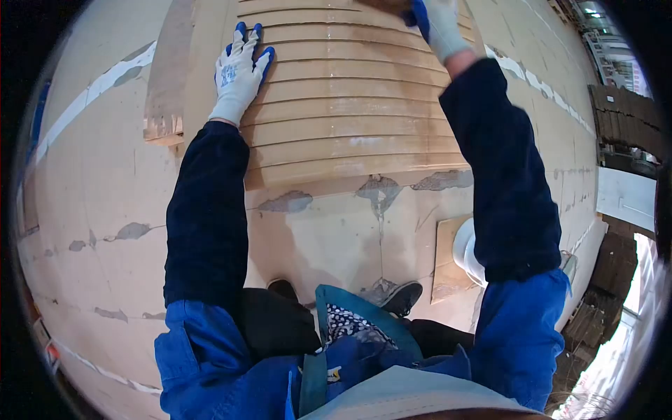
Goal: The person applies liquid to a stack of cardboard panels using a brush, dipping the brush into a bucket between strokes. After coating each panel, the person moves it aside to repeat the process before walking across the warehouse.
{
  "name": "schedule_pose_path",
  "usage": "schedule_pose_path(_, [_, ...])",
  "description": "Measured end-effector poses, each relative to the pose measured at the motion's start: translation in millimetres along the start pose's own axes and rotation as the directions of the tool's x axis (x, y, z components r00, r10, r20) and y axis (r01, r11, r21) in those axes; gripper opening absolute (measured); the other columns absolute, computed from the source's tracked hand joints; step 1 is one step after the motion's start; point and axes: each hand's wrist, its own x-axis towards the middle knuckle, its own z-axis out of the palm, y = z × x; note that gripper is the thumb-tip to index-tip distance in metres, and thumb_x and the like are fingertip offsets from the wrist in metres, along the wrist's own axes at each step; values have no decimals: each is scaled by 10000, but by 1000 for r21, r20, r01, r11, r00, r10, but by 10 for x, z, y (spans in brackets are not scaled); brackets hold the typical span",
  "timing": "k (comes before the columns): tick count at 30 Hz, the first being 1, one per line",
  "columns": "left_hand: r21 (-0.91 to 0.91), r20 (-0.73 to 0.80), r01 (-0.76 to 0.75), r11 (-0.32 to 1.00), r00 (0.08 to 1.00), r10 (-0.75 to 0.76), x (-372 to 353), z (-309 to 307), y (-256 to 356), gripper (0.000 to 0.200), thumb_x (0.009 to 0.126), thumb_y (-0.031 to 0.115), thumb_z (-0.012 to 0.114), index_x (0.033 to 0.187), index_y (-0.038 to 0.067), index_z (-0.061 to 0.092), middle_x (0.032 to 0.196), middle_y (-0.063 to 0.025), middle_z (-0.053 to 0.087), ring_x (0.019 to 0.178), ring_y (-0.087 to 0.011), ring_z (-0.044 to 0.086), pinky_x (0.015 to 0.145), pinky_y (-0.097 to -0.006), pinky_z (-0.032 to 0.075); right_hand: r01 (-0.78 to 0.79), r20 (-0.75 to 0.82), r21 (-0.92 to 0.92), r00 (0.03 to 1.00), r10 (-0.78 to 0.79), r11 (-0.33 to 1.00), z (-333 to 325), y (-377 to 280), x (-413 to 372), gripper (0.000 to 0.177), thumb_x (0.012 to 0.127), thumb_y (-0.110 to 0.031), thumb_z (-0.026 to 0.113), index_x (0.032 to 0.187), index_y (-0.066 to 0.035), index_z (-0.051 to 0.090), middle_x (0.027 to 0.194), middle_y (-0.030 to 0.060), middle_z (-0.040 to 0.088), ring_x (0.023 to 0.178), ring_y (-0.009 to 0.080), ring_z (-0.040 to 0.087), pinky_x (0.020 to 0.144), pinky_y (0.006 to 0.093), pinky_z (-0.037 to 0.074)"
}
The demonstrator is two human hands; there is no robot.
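Note:
My left hand (240,72), in a white glove with blue fingertips, lies with fingers spread on the left side of a row of overlapping cardboard sheets (357,108). Their edges run across the view as parallel lines. At the top, my right hand (435,24), gloved the same way, has its fingers closed on a dark brown piece (386,6). This piece hangs over the far part of the sheets and is partly cut off by the frame, so I cannot tell its kind.
A wooden board (166,77) stands along the left of the sheets. Below right, a white bucket (465,248) rests on a cardboard piece (448,269), partly behind my right arm. The floor (105,175) has grey worn patches. Brown stacks (626,119) line the far right.

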Motion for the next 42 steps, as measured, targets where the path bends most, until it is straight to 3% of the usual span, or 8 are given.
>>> schedule_pose_path(13, [-19,-47,-74,997,996,73,4,-40,48,542,903,408,531,1390,188,442,1471,-126,354,1183,-352,498,992,-434,380,-105,57,-93,992,111,990,211,421,159,214,829,-250,703,832,-48,634,586,-7,547,436,102,490,382,249,365])
schedule_pose_path(15, [53,-124,-47,997,991,53,-9,-117,142,465,882,316,582,1249,35,533,1256,-235,535,1072,-395,534,921,-456,418,-211,89,-143,970,225,967,38,439,-360,193,836,-233,690,808,-48,642,563,21,550,431,162,499,413,300,383])
schedule_pose_path(18, [-23,33,44,999,999,-43,-12,-143,128,570,879,317,579,1371,65,438,1423,-216,384,1199,-411,444,1023,-458,344,-107,143,-280,978,151,954,-144,370,-1595,182,890,-237,652,959,-69,658,720,-42,608,539,14,482,452,167,359])
schedule_pose_path(19, [9,12,29,1000,1000,-29,-16,-121,106,562,882,314,575,1368,66,440,1416,-219,394,1197,-408,450,1015,-457,351,-49,108,-438,988,107,898,-232,518,-1973,188,825,-191,706,877,-13,671,750,48,643,697,148,606,665,285,491])
schedule_pose_path(25, [-60,-9,-60,996,998,59,-105,-167,167,624,895,314,548,1426,60,343,1456,-225,331,1268,-385,408,1041,-433,332,-178,191,-338,949,252,924,-374,317,-2903,107,828,-119,681,861,-18,679,765,63,651,717,137,616,659,287,488])
schedule_pose_path(32, [49,32,-9,999,999,7,-213,-155,174,634,892,315,552,1430,62,334,1450,-239,331,1258,-394,416,1043,-442,333,190,264,-326,959,-103,926,92,225,-1643,130,902,-141,629,837,-36,668,732,7,654,607,67,563,548,224,436])
schedule_pose_path(34, [39,33,1,999,999,-2,-224,-179,192,632,891,315,555,1429,65,337,1450,-238,332,1254,-395,419,1042,-444,335,372,228,-689,926,-302,622,87,548,-1729,165,791,-216,730,844,-65,688,779,91,659,683,234,623,613,307,473])
schedule_pose_path(42, [36,-32,-40,999,999,41,-233,-154,184,626,888,317,560,1429,86,348,1447,-229,344,1227,-400,441,1029,-448,346,-268,143,-392,927,346,880,-358,159,-2859,112,776,-126,721,801,-26,678,704,81,653,627,183,629,590,299,491])
